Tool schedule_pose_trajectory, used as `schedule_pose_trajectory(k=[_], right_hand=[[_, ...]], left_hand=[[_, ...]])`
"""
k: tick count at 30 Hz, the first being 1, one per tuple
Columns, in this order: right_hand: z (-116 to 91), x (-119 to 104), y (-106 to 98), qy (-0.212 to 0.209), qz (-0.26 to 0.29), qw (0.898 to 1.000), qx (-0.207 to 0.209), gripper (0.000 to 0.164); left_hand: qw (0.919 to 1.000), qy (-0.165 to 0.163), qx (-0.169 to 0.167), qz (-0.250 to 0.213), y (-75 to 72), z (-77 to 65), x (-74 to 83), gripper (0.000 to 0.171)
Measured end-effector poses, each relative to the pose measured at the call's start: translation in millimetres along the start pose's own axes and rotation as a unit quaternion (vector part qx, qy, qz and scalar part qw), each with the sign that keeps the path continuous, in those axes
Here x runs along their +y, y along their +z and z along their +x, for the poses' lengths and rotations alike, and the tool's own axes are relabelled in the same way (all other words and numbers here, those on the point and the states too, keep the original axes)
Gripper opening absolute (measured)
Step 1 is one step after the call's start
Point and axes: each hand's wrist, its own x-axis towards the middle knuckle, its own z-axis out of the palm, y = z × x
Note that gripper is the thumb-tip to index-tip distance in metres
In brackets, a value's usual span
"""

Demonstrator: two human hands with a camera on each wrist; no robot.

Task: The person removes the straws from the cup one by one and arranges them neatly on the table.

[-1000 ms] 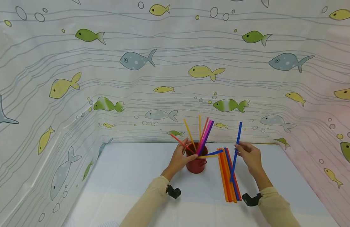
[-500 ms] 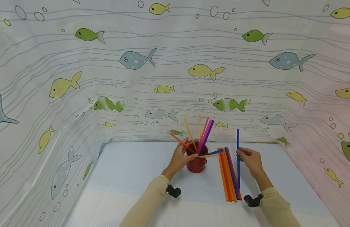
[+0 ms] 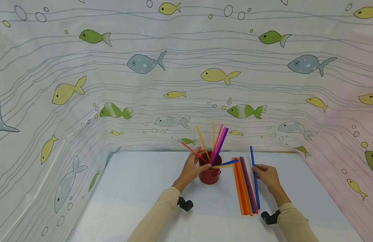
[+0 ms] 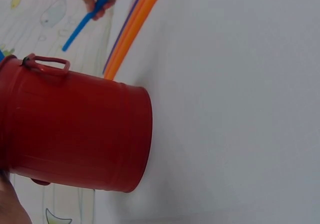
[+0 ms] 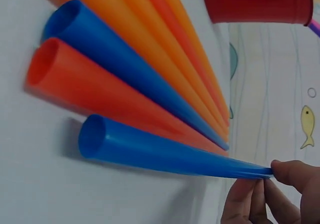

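Fish-print curtain behind; right hand (image 3: 266,174) pinches blue straw (image 3: 254,178) beside straws (image 3: 244,188); left hand (image 3: 192,168) grips bucket (image 3: 209,176).

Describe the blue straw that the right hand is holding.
The blue straw is a plain, hollow tube that looks like plastic, with an open round end. It lies nearly flat on the white table, rightmost beside the row of orange and blue straws, far end slightly raised. The right hand pinches it partway along.
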Motion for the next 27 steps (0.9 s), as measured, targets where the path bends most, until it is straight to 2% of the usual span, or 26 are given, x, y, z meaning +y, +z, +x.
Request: schedule_pose_trajectory(k=[11, 27], right_hand=[[-0.1, 11.7, 7.7, 0.000, -0.019, 1.000, 0.006, 0.042], [2.2, 20.0, 11.7, 0.000, -0.049, 0.999, 0.003, 0.044]], left_hand=[[1.0000, 0.001, 0.001, -0.003, -0.3, -0.5, 1.1, 0.090], [1.0000, 0.002, -0.002, 0.001, -0.5, -1.3, 1.5, 0.090]])
